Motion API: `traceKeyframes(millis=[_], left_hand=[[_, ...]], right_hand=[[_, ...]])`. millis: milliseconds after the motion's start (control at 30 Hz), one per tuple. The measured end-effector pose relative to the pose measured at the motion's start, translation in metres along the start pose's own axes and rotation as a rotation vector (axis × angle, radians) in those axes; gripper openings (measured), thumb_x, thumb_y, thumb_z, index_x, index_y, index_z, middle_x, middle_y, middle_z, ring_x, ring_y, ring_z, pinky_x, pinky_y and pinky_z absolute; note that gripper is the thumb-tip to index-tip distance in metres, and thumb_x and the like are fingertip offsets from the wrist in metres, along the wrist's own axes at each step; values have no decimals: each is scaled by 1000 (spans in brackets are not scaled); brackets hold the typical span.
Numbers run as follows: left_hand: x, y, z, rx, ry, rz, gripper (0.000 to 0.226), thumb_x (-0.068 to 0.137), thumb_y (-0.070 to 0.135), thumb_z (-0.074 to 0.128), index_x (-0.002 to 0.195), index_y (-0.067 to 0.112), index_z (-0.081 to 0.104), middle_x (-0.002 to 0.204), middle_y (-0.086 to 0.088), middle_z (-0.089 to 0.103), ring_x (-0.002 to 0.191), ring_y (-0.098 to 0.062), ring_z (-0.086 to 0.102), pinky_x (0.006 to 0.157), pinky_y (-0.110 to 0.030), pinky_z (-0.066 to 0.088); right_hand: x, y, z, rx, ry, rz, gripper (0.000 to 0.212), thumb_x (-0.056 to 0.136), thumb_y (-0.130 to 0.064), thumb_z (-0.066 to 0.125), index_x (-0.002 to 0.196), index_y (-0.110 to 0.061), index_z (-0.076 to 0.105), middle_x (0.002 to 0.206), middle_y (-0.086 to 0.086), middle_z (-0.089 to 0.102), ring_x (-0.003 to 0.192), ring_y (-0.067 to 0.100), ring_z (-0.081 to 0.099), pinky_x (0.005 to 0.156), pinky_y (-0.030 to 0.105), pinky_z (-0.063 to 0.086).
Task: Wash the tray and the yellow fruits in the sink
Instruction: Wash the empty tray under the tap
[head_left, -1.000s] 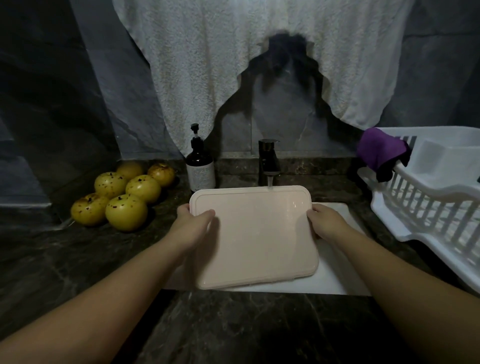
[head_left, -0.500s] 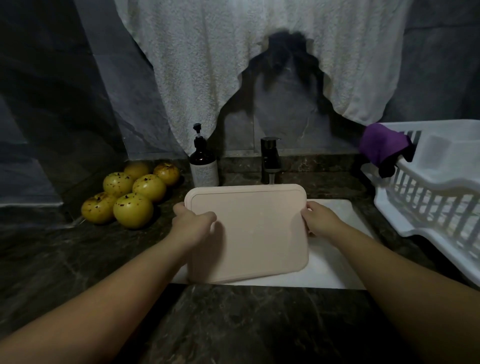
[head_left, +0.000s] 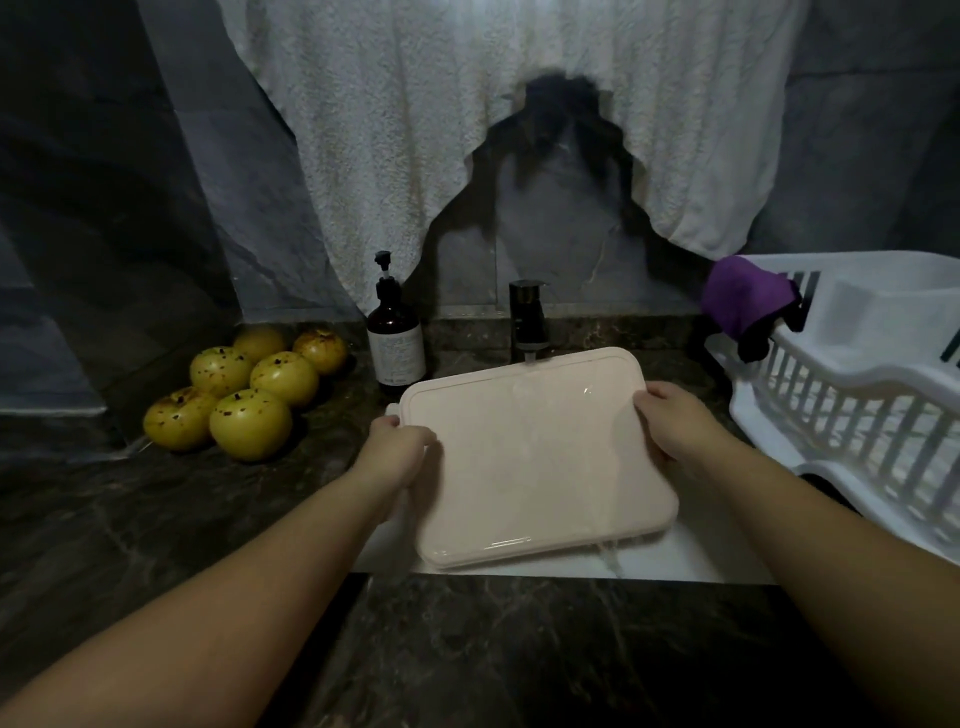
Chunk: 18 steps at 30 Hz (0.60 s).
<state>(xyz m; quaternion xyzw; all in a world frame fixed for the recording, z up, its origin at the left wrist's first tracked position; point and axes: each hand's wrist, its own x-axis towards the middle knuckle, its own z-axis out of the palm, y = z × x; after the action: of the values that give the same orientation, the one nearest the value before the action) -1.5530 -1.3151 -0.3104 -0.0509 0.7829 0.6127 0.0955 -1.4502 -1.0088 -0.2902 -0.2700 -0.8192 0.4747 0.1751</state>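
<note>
A pale pink rectangular tray (head_left: 535, 462) is held over the white sink (head_left: 691, 564), tilted with its far edge under the black faucet (head_left: 529, 322). Water runs over its face and drips off the near right corner. My left hand (head_left: 397, 449) grips the tray's left edge and my right hand (head_left: 670, 421) grips its right edge. Several yellow fruits (head_left: 249, 387) with brown specks lie in a cluster on the dark counter to the left of the sink.
A brown pump bottle (head_left: 395, 338) stands beside the faucet. A white dish rack (head_left: 857, 395) with a purple cloth (head_left: 748, 299) over its rim sits on the right. A white towel (head_left: 498, 124) hangs on the wall behind. Dark marble counter (head_left: 467, 654) runs along the front.
The tray has shifted right and turned, its far edge now under the faucet, and water now flows across it. Both hands kept their grip on its edges.
</note>
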Motion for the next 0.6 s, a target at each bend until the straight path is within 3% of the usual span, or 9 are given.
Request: traceKeyframes(millis=[100, 167, 233, 300, 367, 433, 600], left_hand=[[6, 1, 19, -34, -74, -36, 46, 92, 18, 63, 137, 17, 57, 117, -8, 66, 103, -26, 62, 92, -45, 55], [11, 3, 29, -58, -110, -30, 35, 92, 15, 63, 127, 16, 63, 111, -6, 69, 97, -22, 63, 82, -38, 53], [14, 6, 39, -52, -142, -11, 23, 92, 13, 63, 114, 19, 67, 104, -3, 71, 91, -20, 64, 76, -34, 51], [16, 10, 48, -29, -165, 9, 18, 91, 13, 63, 108, 19, 68, 103, -3, 72, 93, -21, 66, 80, -36, 53], [20, 12, 56, -8, -168, 22, 22, 89, 13, 64, 111, 15, 69, 106, -8, 74, 97, -26, 68, 88, -39, 55], [24, 10, 62, 17, -169, 39, 26, 89, 14, 65, 114, 10, 70, 107, -11, 75, 96, -28, 70, 86, -38, 55], [29, 4, 69, 80, -135, 74, 51, 97, 25, 66, 146, 15, 54, 118, -2, 67, 103, -24, 64, 93, -35, 51]], right_hand=[[3, 4, -13, 107, 70, 8, 35, 103, -28, 51, 134, -17, 64, 102, -4, 67, 92, 16, 62, 76, 33, 46], [4, 7, -21, 133, 89, 13, 31, 103, -30, 54, 128, -19, 67, 96, -6, 67, 85, 11, 61, 70, 30, 44], [5, 10, -29, 140, 112, 16, 25, 101, -30, 56, 118, -21, 71, 92, -7, 70, 82, 14, 64, 67, 30, 47], [7, 12, -35, 148, 138, 8, 20, 100, -30, 56, 108, -22, 72, 91, -3, 72, 83, 18, 68, 71, 31, 52], [10, 13, -41, 130, 160, 11, 20, 100, -31, 56, 112, -25, 70, 92, -5, 70, 83, 16, 65, 69, 30, 48], [13, 13, -45, 113, 167, 23, 31, 102, -32, 55, 129, -21, 65, 99, -3, 66, 85, 15, 61, 71, 30, 44], [17, 12, -48, 116, 163, 17, 44, 102, -29, 55, 145, -22, 55, 138, 5, 60, 101, 19, 58, 70, 31, 42]])
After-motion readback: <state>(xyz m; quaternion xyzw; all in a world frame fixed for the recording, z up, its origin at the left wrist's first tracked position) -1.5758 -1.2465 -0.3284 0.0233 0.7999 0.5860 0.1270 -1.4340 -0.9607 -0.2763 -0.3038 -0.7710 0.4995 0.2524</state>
